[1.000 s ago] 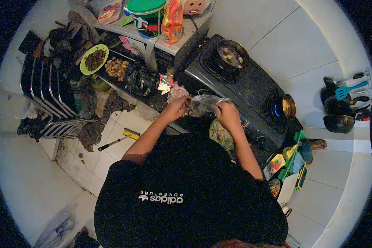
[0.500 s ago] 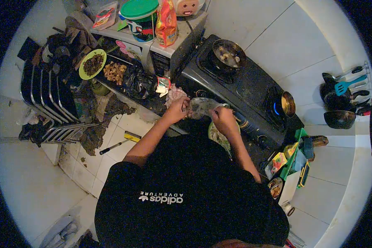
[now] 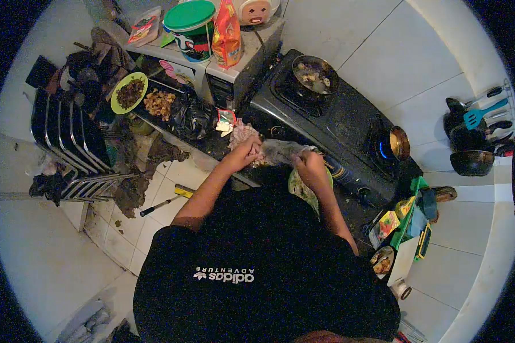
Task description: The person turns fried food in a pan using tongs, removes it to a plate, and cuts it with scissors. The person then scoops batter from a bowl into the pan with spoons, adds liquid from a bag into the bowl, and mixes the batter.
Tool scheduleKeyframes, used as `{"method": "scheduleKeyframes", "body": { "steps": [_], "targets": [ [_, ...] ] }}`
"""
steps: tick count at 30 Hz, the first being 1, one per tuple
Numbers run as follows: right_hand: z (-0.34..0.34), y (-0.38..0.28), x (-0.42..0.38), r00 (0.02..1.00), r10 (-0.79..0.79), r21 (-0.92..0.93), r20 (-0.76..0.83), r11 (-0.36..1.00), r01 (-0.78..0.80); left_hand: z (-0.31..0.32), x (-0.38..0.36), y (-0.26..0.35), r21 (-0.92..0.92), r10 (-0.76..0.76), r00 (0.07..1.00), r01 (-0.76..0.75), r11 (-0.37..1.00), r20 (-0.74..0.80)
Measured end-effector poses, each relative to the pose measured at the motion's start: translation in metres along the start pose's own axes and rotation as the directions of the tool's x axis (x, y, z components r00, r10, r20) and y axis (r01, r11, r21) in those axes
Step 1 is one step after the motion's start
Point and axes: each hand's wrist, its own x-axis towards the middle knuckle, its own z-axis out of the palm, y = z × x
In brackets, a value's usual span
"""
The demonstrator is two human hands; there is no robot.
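A clear plastic bag is stretched between my two hands over the counter in front of the stove. The fingers of my left hand are closed on its left end, next to a crumpled pinkish checked cloth. My right hand pinches the bag's other end. Partly hidden under my right forearm is a green-rimmed bowl with pale food in it. What lies inside the bag, if anything, I cannot make out.
The black stove bears a dark pan of frying pieces and a small pan by a lit blue flame. Leftward are a black plastic bag, brown food chunks and a green plate. Utensils hang at right.
Both hands stay on the clear bag with only slight shifts. The whole view has tilted a little; nothing else has visibly moved.
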Motion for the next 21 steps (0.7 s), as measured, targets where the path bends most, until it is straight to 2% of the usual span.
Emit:
{"method": "scheduleKeyframes", "body": {
  "steps": [4, 6, 8, 10, 11, 14, 16, 19, 21],
  "targets": [
    [0.006, 0.017, 0.001, 0.997, 0.063, 0.032, 0.034, 0.997, -0.065, -0.005, -0.004, -0.001, 0.001, -0.047, 0.997, 0.047, 0.999, 0.053],
    [0.011, 0.027, 0.0, 0.998, 0.067, 0.047, 0.008, 0.997, -0.067, -0.005, -0.004, -0.001, 0.047, -0.122, 0.991, 0.119, 0.992, 0.061],
    [0.016, 0.036, -0.002, 0.997, 0.071, 0.059, -0.019, 0.996, -0.07, -0.004, -0.003, -0.002, 0.008, -0.102, 0.994, 0.101, 0.995, 0.032],
    [0.02, 0.042, -0.005, 0.998, -0.023, -0.001, -0.065, 1.0, 0.023, -0.004, -0.002, 0.002, -0.032, -0.082, 0.997, 0.082, 0.996, 0.003],
    [0.021, 0.045, -0.006, 0.998, -0.016, 0.0, -0.066, 1.0, 0.016, -0.006, -0.002, 0.004, -0.043, -0.092, 0.996, 0.092, 0.995, 0.01],
    [0.018, 0.041, -0.008, 1.0, 0.002, 0.035, -0.025, 0.999, -0.001, -0.003, -0.002, -0.001, -0.083, -0.112, 0.993, 0.114, 0.99, 0.025],
    [0.016, 0.037, -0.01, 0.998, -0.05, 0.191, -0.045, 0.98, 0.057, -0.002, -0.002, -0.001, -0.112, -0.124, 0.992, 0.127, 0.986, 0.032],
    [0.008, 0.034, -0.009, 1.0, -0.029, 0.208, 0.002, 0.978, 0.028, 0.003, 0.0, 0.004, -0.118, -0.175, 0.984, 0.179, 0.977, 0.044],
    [0.035, 0.07, -0.003, 0.996, -0.079, 0.262, -0.039, 0.961, 0.087, 0.006, 0.001, 0.008, 0.113, -0.055, 0.998, 0.058, 0.992, -0.034]
  ]
}}
